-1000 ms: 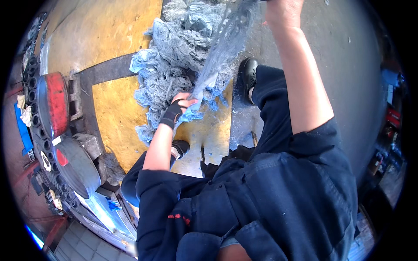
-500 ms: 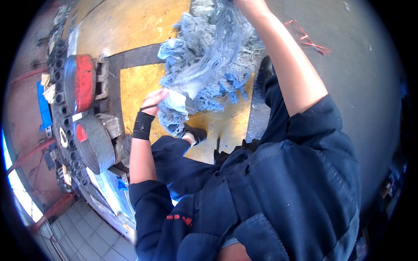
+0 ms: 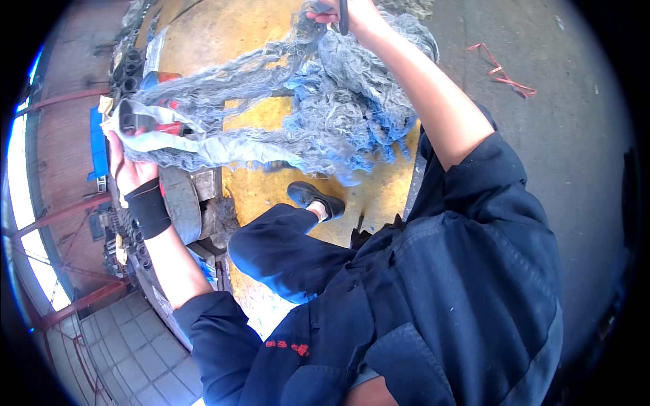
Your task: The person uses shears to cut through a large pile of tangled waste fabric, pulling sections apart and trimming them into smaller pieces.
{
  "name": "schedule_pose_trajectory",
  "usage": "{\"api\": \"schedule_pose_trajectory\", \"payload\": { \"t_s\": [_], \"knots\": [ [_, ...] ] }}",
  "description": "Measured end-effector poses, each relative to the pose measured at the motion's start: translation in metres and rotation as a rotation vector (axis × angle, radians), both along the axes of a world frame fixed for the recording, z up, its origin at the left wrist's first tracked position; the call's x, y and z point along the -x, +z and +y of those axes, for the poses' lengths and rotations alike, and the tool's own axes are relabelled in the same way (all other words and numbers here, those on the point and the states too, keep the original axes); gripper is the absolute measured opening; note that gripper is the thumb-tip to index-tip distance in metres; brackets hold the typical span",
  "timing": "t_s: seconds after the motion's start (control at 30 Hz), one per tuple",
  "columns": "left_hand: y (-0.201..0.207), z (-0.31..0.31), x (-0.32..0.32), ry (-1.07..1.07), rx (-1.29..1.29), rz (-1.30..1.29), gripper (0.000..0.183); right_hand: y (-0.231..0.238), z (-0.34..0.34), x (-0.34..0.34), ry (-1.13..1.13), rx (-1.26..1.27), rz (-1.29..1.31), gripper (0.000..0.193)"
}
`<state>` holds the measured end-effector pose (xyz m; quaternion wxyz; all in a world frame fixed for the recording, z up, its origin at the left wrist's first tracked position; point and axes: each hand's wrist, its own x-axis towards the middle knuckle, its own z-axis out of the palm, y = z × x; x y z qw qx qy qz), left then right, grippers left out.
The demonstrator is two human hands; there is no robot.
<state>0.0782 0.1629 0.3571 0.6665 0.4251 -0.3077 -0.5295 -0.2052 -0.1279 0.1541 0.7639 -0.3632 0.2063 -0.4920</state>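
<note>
A big heap of blue-grey netting (image 3: 359, 88), fine and tangled, lies in front of me. My left hand (image 3: 135, 169), with a black band round its wrist, is raised at far left and holds a pale band of the netting stretched out from the heap. Its fingers are partly behind the mesh. At the top edge my right hand (image 3: 352, 17) is closed round a black-handled tool (image 3: 343, 19), whose kind I cannot make out. Strands of netting gather just beside those fingers. My black shoe (image 3: 317, 200) rests below the heap.
The heap lies on a worn yellow floor panel (image 3: 264, 193). Along the left stand a round grey metal piece (image 3: 181, 199), concrete blocks (image 3: 204, 184) and a rack of dark rings (image 3: 128, 84). A red strap (image 3: 501, 71) lies on the grey floor at right.
My left hand has swung up and left, drawing a long stretch of netting out of the heap. My right hand has shifted left and slightly down, and its black-handled tool now shows more.
</note>
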Motion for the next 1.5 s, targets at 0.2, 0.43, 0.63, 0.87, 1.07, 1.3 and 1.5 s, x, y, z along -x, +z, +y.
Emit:
{"api": "schedule_pose_trajectory", "payload": {
  "t_s": [0.2,0.43,0.63,0.87,1.07,1.3,1.5],
  "knots": [
    [0.002,-0.027,0.058,0.382,-0.176,-0.29,0.033,-0.01,-0.005,0.02,-0.006,0.044,0.091,0.029],
    [-0.107,-0.046,0.033,-0.275,-0.666,-0.47,0.03,0.008,0.03,0.049,-0.153,0.777,1.568,0.029],
    [-0.188,-0.042,0.059,-0.25,-0.727,-0.326,0.028,0.006,0.046,0.056,-0.124,0.937,1.636,0.032],
    [-0.214,-0.014,0.052,-0.38,-0.646,-0.079,0.036,0.014,0.121,0.027,0.731,0.108,0.973,0.074],
    [-0.239,-0.012,0.036,-0.236,-0.537,-0.021,0.044,-0.003,0.187,0.025,1.123,-0.429,0.647,0.07],
    [-0.244,-0.025,0.032,-0.19,-0.513,0.068,0.046,-0.027,0.217,0.018,1.319,-0.574,0.553,0.075],
    [-0.243,-0.027,0.028,-0.131,-0.508,0.022,0.046,-0.027,0.218,0.005,1.263,-0.713,0.5,0.082]
  ]
}}
